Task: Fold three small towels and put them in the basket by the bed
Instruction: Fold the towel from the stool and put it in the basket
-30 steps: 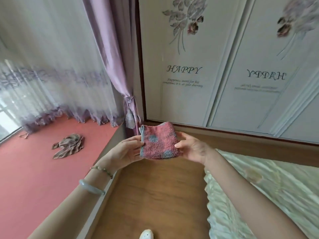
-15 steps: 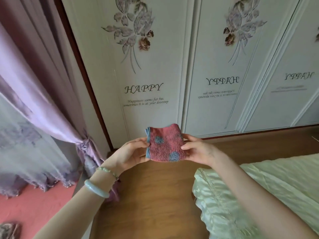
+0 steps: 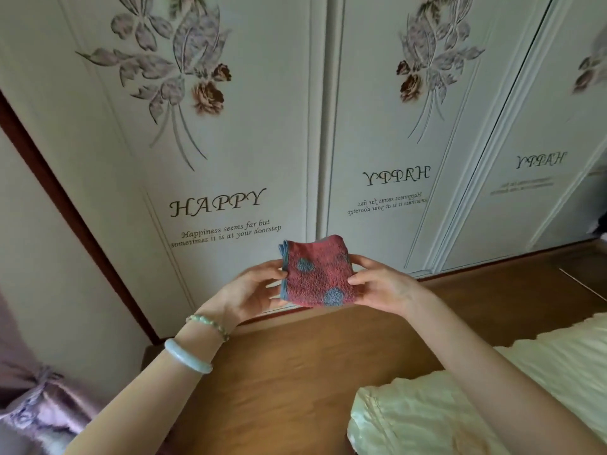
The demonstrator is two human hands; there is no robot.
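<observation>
Hands: both raised, w/ one towel pinched between them.
Left hand [image 3: 249, 290]: thumb on the front face, fingers curled behind the towel's left edge; closed on it, not spread. Pale jade bangle [image 3: 187, 356] & green bead bracelet [image 3: 208, 325] on the wrist.
Right hand [image 3: 384, 287]: thumb on the front, fingers curled behind the right edge; same sort of pinch.
Towel: small red terry towel w/ blue dots & blue trim [image 3: 317, 274], folded to a compact square, several layers showing at the left edge. Held in the air above the brown wooden floor [image 3: 295, 372], touching nothing but the hands, w/ the white flower-printed wardrobe doors [image 3: 230, 142] behind.
Basket: not in view.
Other 2 towels: not in view; can't tell if folded or binned.
Done, prob.: folding of this towel looks finished or v. nearly, since it's square & tidy.
Left, prob.: find the basket & drop this one in; whatever remains of the other two is unknown from here.
Nearby: pale green satin bed cover [image 3: 460, 405] lower right; mauve tied curtain [image 3: 33, 405] lower left.
</observation>
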